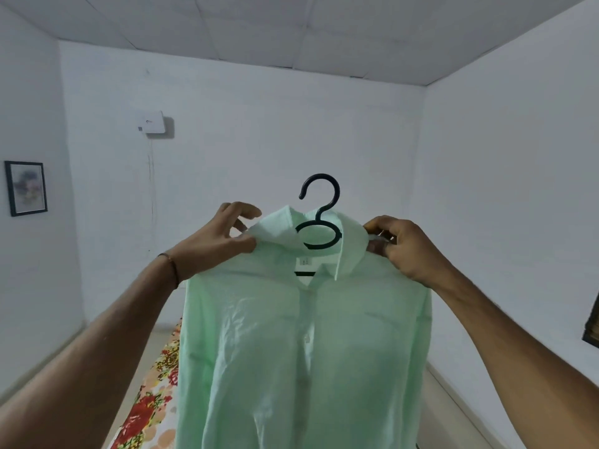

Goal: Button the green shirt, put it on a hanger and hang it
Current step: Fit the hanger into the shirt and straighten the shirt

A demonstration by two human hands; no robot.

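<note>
The pale green shirt (pixel 304 345) is held up in front of me, front placket closed with small buttons down the middle. It sits on a dark plastic hanger (pixel 319 202) whose hook rises above the collar; the hanger's arms are hidden inside the shirt. My left hand (pixel 220 241) pinches the left collar tip between thumb and fingers. At the right shoulder, my right hand (pixel 398 247) pinches the collar's other side. The shirt's lower part runs out of the frame at the bottom.
A bed with a floral sheet (pixel 152 393) lies below left, behind the shirt. White walls surround the room. A framed picture (pixel 26 188) hangs on the left wall, and a small white box (pixel 155 122) is mounted on the far wall.
</note>
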